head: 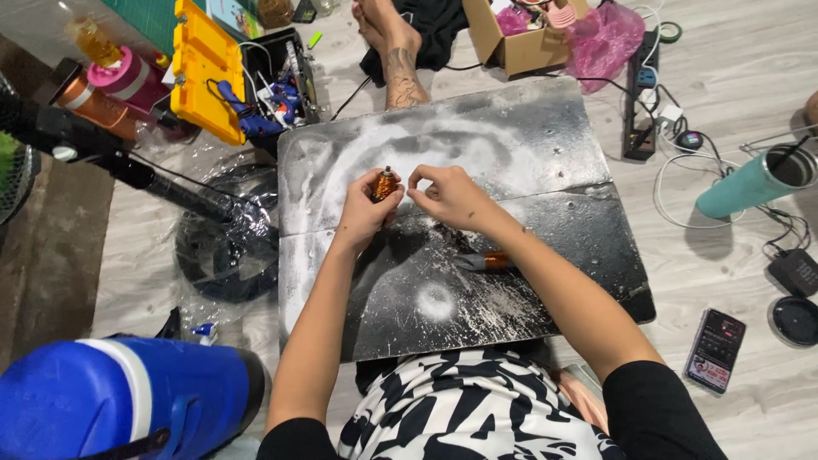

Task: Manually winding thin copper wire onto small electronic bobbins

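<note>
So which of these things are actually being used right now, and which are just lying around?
In use:
left hand, holding a small orange bottle
right hand, fingers pinched close beside the bottle
dark, white-dusted board under both hands
orange-banded tool lying on the board

Lying about:
teal tumbler
phone
power strip
cardboard box
yellow case
blue cooler

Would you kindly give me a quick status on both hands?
Left hand grips orange coil. Right hand pinched beside it, apart. Second coil lies on board under right forearm.
</note>
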